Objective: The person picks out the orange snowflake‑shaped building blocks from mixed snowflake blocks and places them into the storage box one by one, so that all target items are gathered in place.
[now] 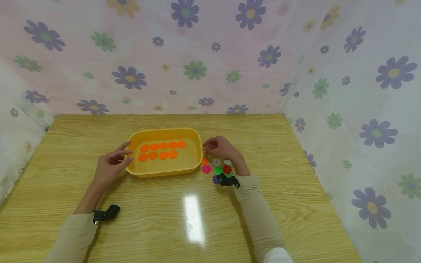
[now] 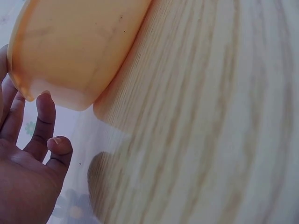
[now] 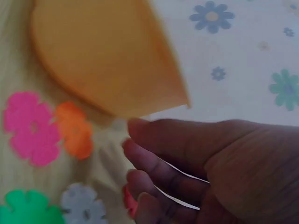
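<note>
Rectangular orange plastic tray (image 1: 197,140) between both hands: left hand (image 1: 110,164) open-fingered, touching its left end, right hand (image 1: 222,148) loosely curled at its right rim, grasp unclear.

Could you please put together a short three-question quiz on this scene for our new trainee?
1. True or false: the orange discs in the yellow tray lie in two rows.
2. Which hand touches the tray's wall with straight fingers: A) the left hand, B) the right hand, C) neither?
3. Fill in: the loose flower-shaped discs lie on the wooden table, off the tray's ____ end, as the person sees it.

Key
1. True: five in the far row, four in the near row.
2. A. The right hand is beside the tray's other end with fingers curled; whether it holds anything cannot be told.
3. Right, below the right hand.
</note>
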`<state>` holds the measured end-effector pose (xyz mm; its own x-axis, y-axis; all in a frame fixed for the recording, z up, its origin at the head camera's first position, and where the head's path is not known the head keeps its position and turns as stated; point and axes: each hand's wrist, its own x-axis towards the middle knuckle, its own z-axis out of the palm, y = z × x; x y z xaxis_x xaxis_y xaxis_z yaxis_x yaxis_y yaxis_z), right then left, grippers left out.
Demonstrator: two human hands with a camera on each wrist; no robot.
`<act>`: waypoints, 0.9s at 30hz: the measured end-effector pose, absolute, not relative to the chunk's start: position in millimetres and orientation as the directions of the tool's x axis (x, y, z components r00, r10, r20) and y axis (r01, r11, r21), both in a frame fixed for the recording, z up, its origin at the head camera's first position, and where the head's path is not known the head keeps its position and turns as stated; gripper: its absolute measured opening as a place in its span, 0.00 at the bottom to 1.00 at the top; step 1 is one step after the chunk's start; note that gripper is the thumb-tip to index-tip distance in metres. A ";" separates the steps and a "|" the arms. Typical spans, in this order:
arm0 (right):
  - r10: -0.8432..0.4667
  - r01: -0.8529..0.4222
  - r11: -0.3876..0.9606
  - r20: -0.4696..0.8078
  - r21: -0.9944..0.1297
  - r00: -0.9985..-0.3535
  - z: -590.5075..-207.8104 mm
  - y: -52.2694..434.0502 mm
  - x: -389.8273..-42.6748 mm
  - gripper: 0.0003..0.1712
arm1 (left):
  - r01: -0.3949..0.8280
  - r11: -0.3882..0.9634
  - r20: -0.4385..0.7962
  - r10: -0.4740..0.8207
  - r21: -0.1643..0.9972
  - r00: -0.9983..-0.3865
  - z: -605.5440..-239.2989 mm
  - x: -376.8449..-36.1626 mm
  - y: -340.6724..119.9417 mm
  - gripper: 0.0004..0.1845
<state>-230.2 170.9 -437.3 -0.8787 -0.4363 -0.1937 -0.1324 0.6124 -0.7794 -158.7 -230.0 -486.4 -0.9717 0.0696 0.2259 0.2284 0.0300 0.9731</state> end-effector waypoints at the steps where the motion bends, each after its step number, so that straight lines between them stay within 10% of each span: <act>1: -0.450 -0.129 0.616 -0.214 -0.777 -0.867 -441.5 170.8 -230.2 0.16 | 0.229 0.032 0.227 0.069 0.973 -0.972 -486.4 -158.6 -230.1 0.12; 27: -0.420 -0.109 0.713 -0.297 -0.692 -0.858 -454.5 166.3 -223.7 0.10 | 0.227 0.016 0.226 0.067 0.974 -0.972 -486.1 -158.2 -229.7 0.11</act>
<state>-223.7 166.3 -454.5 -0.8578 -0.4195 -0.2970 -0.1092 0.7133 -0.6923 -158.2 -229.7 -486.1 -0.9718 0.0671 0.2259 0.2275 0.0162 0.9736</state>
